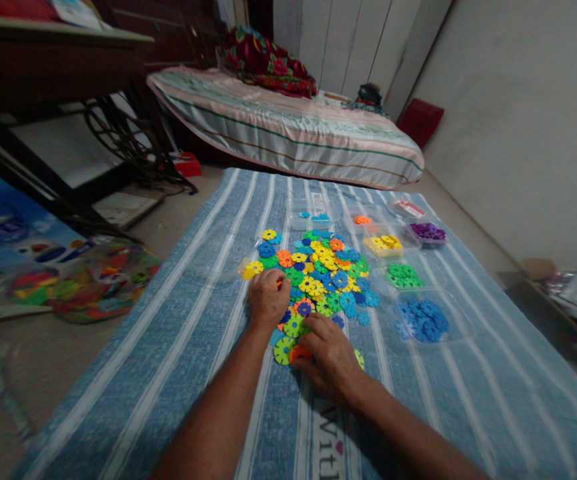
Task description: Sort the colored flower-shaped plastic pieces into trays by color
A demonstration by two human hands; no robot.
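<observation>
A loose pile of notched plastic flower discs [321, 257] in yellow, green, blue and orange lies on the striped cloth. My left hand [267, 300] is at the pile's left edge, its fingers curled around an orange disc [281, 285] that is mostly hidden. At the near edge, my right hand [332, 350] has its thumb and fingers closed on another orange disc [298, 354]. A lime green disc [283, 351] lies just left of those fingertips. Yellow discs [252, 270] sit beyond my left hand.
Clear boxes along the right hold sorted discs: blue [423, 320], green [404, 275], yellow [384, 244], purple [428, 232] and orange [362, 219]. Another clear box [313, 217] at the back holds a few blue ones. A bed [288, 133] stands behind the cloth-covered surface [168, 373].
</observation>
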